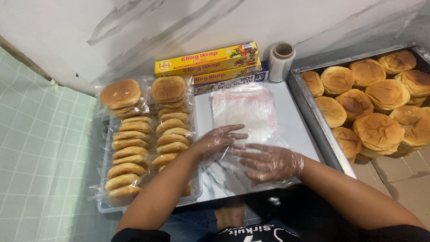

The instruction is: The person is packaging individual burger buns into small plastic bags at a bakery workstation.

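Observation:
My left hand (pixel 218 140) and my right hand (pixel 269 161) both wear thin clear plastic gloves. They lie with fingers spread on a clear plastic bag at the near end of a stack of clear plastic bags (pixel 244 107) on a white board (pixel 293 127). The left fingertips touch the stack's lower edge; the right hand presses flat just below it. Neither hand grips anything that I can make out.
A clear tray (pixel 105 204) at the left holds rows of bagged buns (pixel 132 148). A metal tray (pixel 313 118) at the right holds several loose buns (pixel 378 130). Yellow wrap boxes (pixel 207 62) and a film roll (pixel 282 60) stand against the wall. Green tiled floor lies left.

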